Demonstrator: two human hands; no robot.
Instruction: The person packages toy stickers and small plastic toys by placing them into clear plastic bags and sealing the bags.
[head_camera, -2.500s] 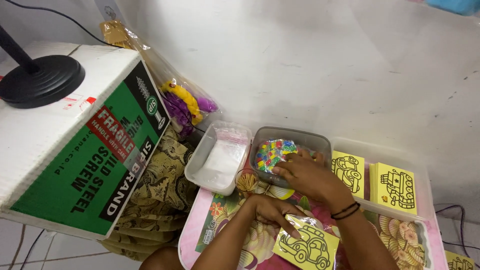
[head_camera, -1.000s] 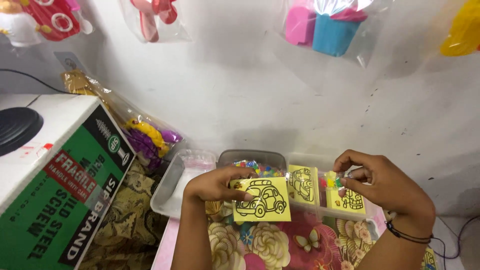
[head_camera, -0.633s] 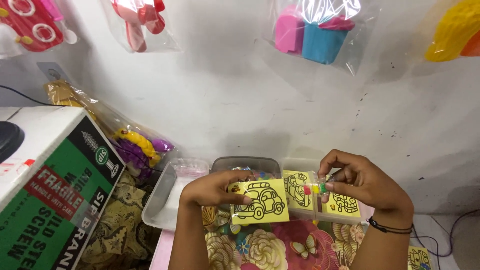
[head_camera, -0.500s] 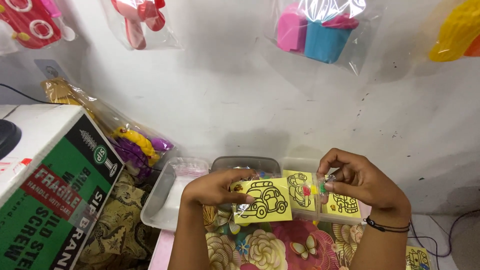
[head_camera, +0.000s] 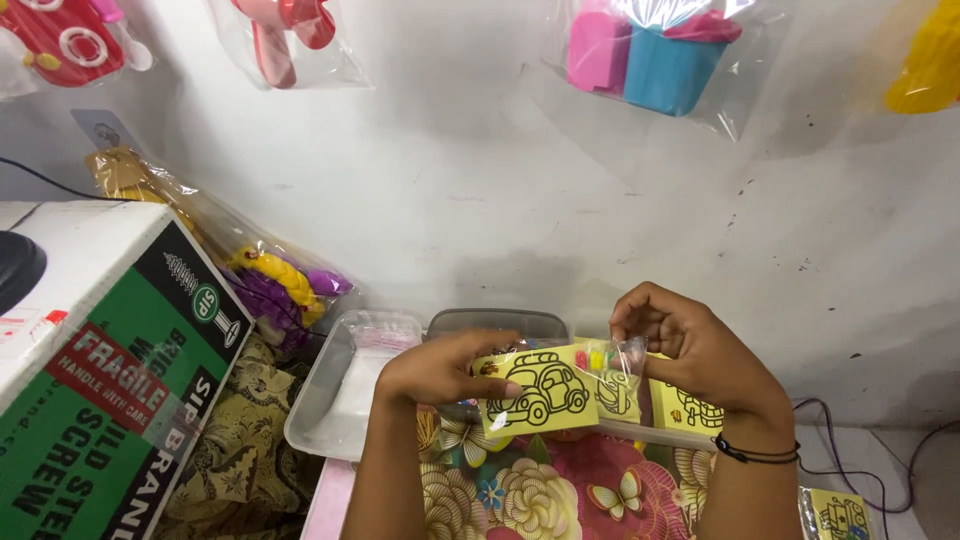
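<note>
My left hand (head_camera: 440, 367) pinches a yellow card (head_camera: 535, 392) printed with a black outline of a car, held up above the flowered tray. My right hand (head_camera: 685, 345) grips a small clear plastic bag (head_camera: 612, 365) with little coloured pieces inside, right at the card's right edge. The bag's mouth touches or overlaps the card's corner. Behind both hands stands a grey tub (head_camera: 500, 323) of coloured bits, mostly hidden.
A clear tub (head_camera: 340, 395) sits left of the grey one. More yellow picture cards (head_camera: 690, 408) lie in a clear box at right. A green and white cardboard box (head_camera: 110, 370) stands left. Bagged toys (head_camera: 650, 55) hang on the wall. A flowered tray (head_camera: 540, 485) lies below.
My view has lifted from the table to the wall. My left hand raised the car card off the tray; my right hand left the grey tub with the small bag and brought it to the card.
</note>
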